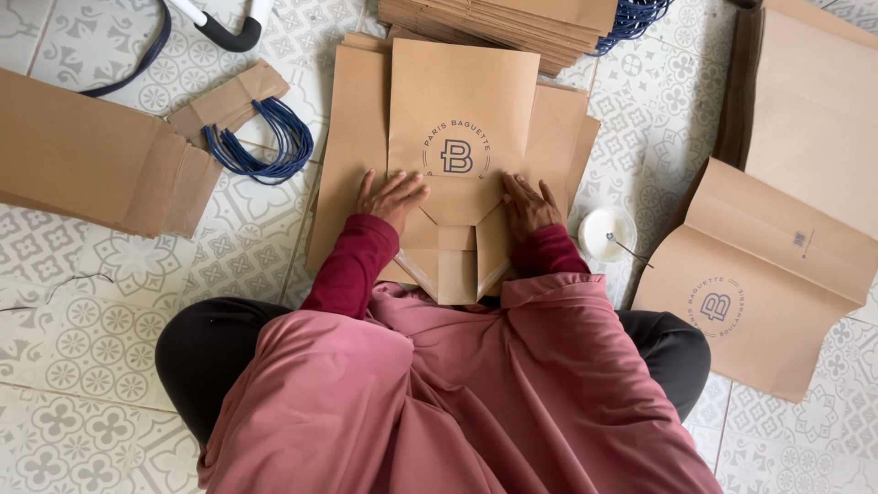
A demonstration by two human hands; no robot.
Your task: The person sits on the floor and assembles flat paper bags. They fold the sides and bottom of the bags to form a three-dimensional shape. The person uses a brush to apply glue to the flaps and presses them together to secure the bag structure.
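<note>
Midway through folding, both hands press flat on a brown paper bag [462, 137]: left hand [393, 197] and right hand [529, 203], fingers spread, hold its bottom flaps [455, 261] down, creased but seemingly unglued. Beyond the right hand sits a white glue pot [607, 233]; finished stacks [512, 23] crowd the far edge.

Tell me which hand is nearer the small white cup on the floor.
Right. The right hand presses the paper bag just left of the white cup; the left hand lies farther across the bag.
</note>
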